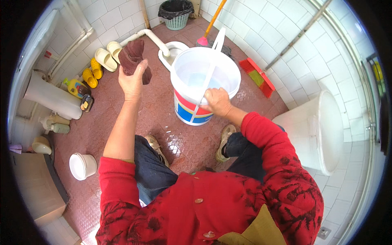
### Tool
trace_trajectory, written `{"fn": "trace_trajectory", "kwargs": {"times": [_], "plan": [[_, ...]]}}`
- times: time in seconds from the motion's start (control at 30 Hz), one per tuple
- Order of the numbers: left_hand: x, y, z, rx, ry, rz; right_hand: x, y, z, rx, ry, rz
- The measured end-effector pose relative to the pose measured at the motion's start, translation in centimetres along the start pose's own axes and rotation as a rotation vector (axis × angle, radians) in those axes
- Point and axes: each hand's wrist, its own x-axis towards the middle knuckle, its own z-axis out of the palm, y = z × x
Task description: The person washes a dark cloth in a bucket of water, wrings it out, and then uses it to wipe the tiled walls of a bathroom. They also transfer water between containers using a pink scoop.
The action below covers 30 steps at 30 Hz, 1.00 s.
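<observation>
My left hand (131, 82) is raised and closed around a crumpled dark maroon cloth (132, 56), whose folds stick out above and beside the fingers. In front of me is a large white plastic bucket (180, 105) with a red, blue and yellow printed band. A white strap-like handle (209, 73) runs across its mouth and down its near side. My right hand (218, 100) grips at the near rim, by this handle; the fingers are partly hidden. The bucket's inside looks pale, with perhaps a little clear water at the bottom. Its base appears to be on or just above the wet tiled floor.
Behind the bucket lie a white squat toilet pan (163, 58), a mop (202, 39) and a red broom (260, 78). Slippers (105, 59), yellow clogs (89, 78) and bottles (75, 88) line the left wall. A small white pail (88, 165) stands at left, a large white tub (301, 128) at right.
</observation>
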Motion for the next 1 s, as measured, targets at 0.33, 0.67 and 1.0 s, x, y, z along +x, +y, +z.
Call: {"fn": "trace_trajectory", "kwargs": {"times": [0.33, 0.67, 1.0], "plan": [[-5.3, 1.2, -1.2, -0.253, -0.429, -0.223, -6.3, -8.1, 0.1, -0.069, -0.236, 0.02], [-12.1, -4.6, 0.6, -0.317, -0.833, -0.593, -1.8, -7.0, -7.3, 0.082, -0.53, 0.121], [-7.9, -8.6, -3.3, -0.276, -0.438, -0.578, -23.7, 19.2, -38.0, -0.108, 0.3, 1.171]]}}
